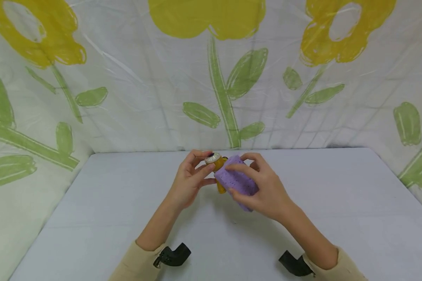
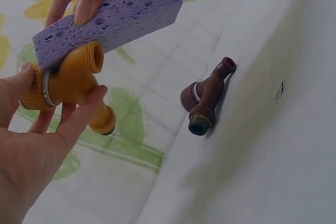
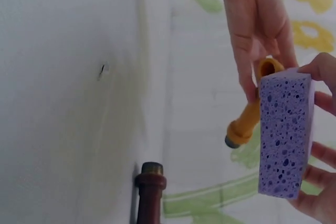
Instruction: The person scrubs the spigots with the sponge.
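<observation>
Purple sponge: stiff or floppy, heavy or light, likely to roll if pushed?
The purple sponge is probably light for its size: pores cover its face. It's likely not floppy, since its edges look straight while gripped by the right hand. Its flat faces suggest it would slide rather than roll.

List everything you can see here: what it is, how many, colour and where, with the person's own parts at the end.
Held pipe fitting: one, yellow-orange, in the left hand
Sponge: one, purple, in the right hand, beside the held pipe fitting
Second pipe fitting: one, reddish brown, on the table
Table: one, white, below the hands
Mark: one, dark, on the table
Floral backdrop: one, white, behind the table
Printed flowers: three in the head view, yellow, on the backdrop
Printed leaves: several, green, on the backdrop
Wrist devices: two, black, low in the head view
Sleeves: two, beige, bottom of the head view
Hands: two, bare, above the table
</observation>
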Demonstrator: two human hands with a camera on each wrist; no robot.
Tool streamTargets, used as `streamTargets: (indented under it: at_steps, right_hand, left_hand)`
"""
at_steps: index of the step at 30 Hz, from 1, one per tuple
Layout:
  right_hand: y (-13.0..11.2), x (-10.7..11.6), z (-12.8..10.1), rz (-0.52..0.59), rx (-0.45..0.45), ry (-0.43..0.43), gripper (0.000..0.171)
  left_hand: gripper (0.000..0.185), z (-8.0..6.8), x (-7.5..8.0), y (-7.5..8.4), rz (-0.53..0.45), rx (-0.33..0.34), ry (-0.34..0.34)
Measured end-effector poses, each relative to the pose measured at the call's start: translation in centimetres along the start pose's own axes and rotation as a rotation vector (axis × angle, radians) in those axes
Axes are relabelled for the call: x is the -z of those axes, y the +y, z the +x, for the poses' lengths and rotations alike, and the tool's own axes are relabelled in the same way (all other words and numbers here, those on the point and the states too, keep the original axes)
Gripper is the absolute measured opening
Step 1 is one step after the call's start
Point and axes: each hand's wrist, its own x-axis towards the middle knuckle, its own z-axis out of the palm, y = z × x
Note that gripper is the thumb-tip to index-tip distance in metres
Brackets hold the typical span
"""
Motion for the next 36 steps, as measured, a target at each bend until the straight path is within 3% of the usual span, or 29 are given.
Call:
streamTargets:
  at_steps: [13, 20, 26, 36]
  right_hand:
    - [0.2, 1.1, 0.3, -0.027, -0.102, -0.03, 0.046]
    - [-0.2, 0.7, 0.1, -0.03, -0.1, -0.06, 0.046]
    - [0.0, 0.9, 0.2, -0.055, -0.09, -0.035, 0.045]
    - [-0.5, 0.4, 0.0, -0.065, -0.097, -0.048, 0.044]
  left_hand:
    - [0.026, -0.1, 0.6, 0.6, 0.079, -0.038, -0.126]
    - [0.03, 0.1, 0.5, 0.5, 0.237, -0.084, -0.087]
    - [0.027, 0.1, 0.3, 0.5, 0.356, -0.142, -0.031]
    - [0.025, -0.1, -0.1, 0.3, 0.368, -0.19, 0.01]
